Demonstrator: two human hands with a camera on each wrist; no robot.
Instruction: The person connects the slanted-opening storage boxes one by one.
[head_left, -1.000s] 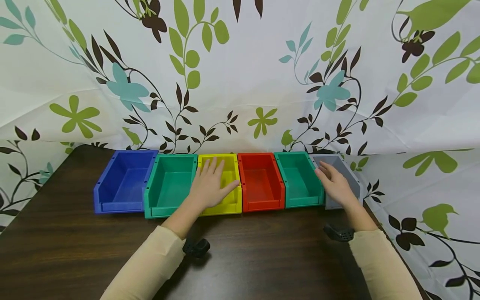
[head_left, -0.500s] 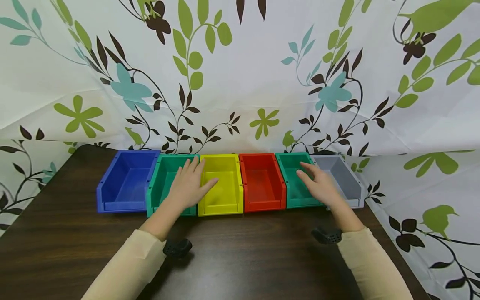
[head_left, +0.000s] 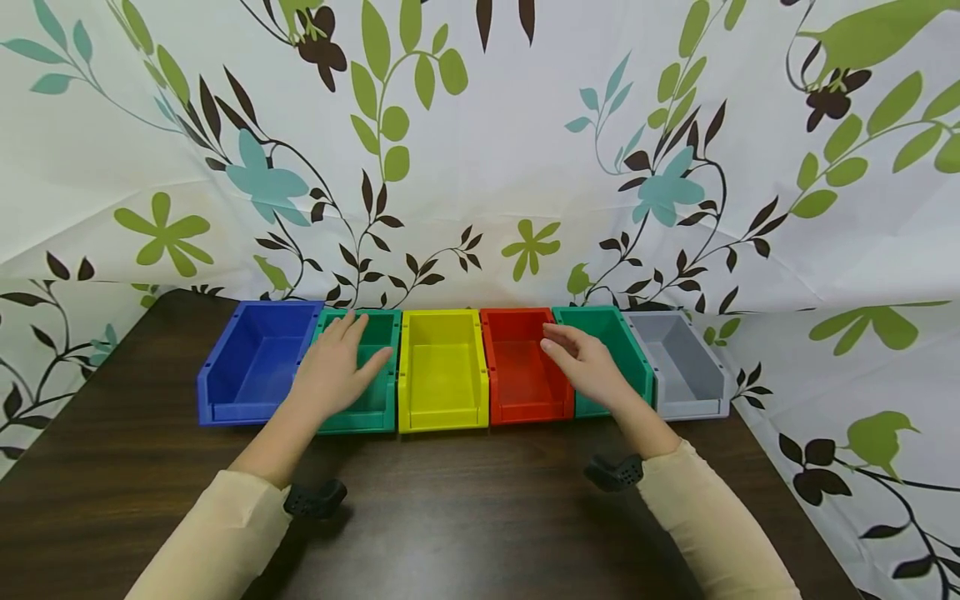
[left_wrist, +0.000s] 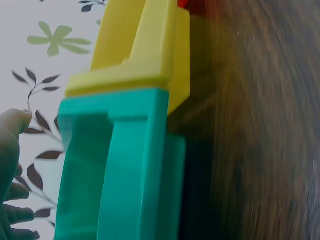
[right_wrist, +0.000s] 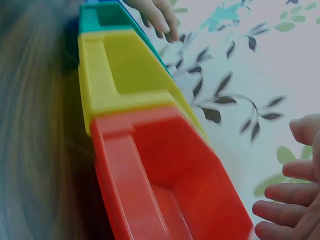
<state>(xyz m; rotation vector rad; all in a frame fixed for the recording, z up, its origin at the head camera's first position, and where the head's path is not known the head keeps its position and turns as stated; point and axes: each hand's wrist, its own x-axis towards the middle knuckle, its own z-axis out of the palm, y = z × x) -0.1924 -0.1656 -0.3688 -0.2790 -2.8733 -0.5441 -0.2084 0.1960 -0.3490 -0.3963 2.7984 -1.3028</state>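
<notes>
My left hand [head_left: 327, 372] hovers over the left green bin [head_left: 375, 408], fingers spread and nothing in it. Over the border of the red bin [head_left: 520, 367] and the right green bin [head_left: 633, 354] is my right hand [head_left: 588, 364], its fingers slightly bent and holding nothing. Between the hands sits the yellow bin [head_left: 444, 367]. A blue bin [head_left: 262, 354] ends the row on the left, a grey bin [head_left: 678, 358] on the right. In the left wrist view the left hand's fingers show beside the green bin [left_wrist: 135, 165]; in the right wrist view the right hand [right_wrist: 295, 195] is beside the red bin.
All the bins stand side by side on a dark wood table [head_left: 465, 508], with their low fronts toward me. Behind them hangs a white sheet [head_left: 480, 133] printed with leaves and flowers. A black wrist camera [head_left: 315, 500] sits below the left hand, another [head_left: 613, 472] below the right.
Both hands have moved left above the bins: the left from the yellow bin to the left green one, the right from the grey bin to the red and right green ones. The bins stay put.
</notes>
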